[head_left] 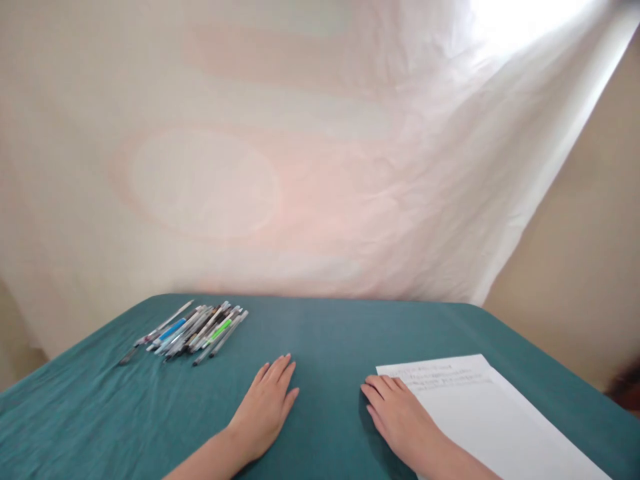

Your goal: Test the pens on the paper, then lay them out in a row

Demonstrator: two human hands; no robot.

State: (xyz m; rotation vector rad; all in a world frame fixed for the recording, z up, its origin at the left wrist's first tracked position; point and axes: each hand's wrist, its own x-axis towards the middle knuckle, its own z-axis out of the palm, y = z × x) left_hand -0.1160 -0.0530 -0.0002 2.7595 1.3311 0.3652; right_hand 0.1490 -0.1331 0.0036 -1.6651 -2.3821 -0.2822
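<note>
My left hand (267, 407) lies flat on the green tablecloth (320, 333), palm down, fingers stretched out and holding nothing. Beyond it to the left is a heap of pens (200, 330), mostly clear, grey and black, with one blue and one bright green among them. At the right, my right hand (395, 417) rests palm down over the left edge of a white sheet of paper (505, 427), its fingers extended and slightly bent. Lines of handwriting, too blurred to read, run along the top of the sheet. Both hands are apart from the pens.
A pale hanging cloth (310, 167) with faint pinkish shapes rises behind the table's far edge. Past its slanted right edge stands a beige wall (580, 267). Something dark and reddish-brown (625, 383), which I cannot make out, shows at the far right edge.
</note>
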